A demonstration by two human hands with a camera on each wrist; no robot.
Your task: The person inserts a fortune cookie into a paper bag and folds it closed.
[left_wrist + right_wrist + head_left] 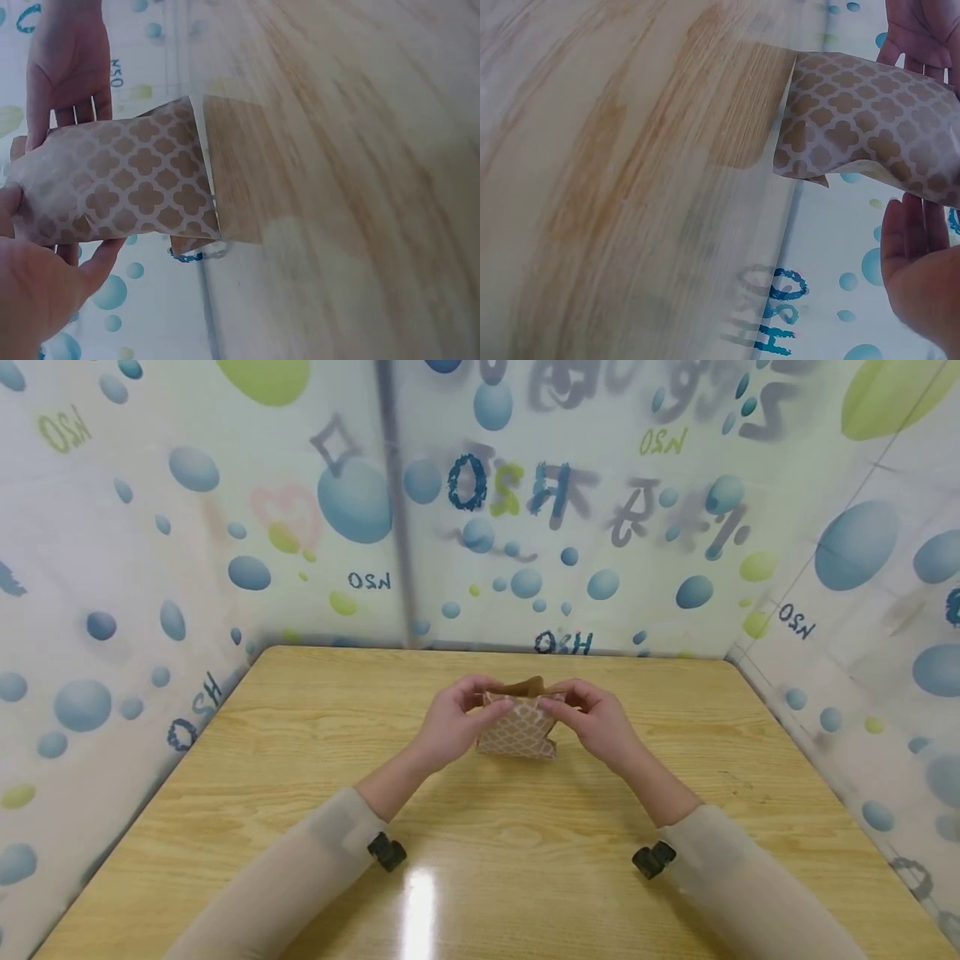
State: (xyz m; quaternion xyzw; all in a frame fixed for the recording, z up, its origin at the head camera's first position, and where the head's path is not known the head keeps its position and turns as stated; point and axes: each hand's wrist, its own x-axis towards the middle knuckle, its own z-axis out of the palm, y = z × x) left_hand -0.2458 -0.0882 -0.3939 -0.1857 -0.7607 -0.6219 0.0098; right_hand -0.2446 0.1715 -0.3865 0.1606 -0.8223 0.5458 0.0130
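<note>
A small brown paper bag (516, 732) with a white lattice pattern stands on the wooden table, its mouth at the top. The left hand (452, 720) pinches the left side of the mouth, thumb on the near face and fingers behind. On the opposite side, the right hand (597, 720) holds the rim the same way. Some brown inner paper shows between the hands. Both wrist views show the patterned face of the bag (142, 176) (862, 120) with its bottom edge at the tabletop. What the bag contains is hidden.
The wooden table (480, 843) reaches back to a wall covering (480, 585) printed with blue and green drops. Similar coverings flank both sides. Small black devices sit at the left cuff (386, 852) and right cuff (654, 860).
</note>
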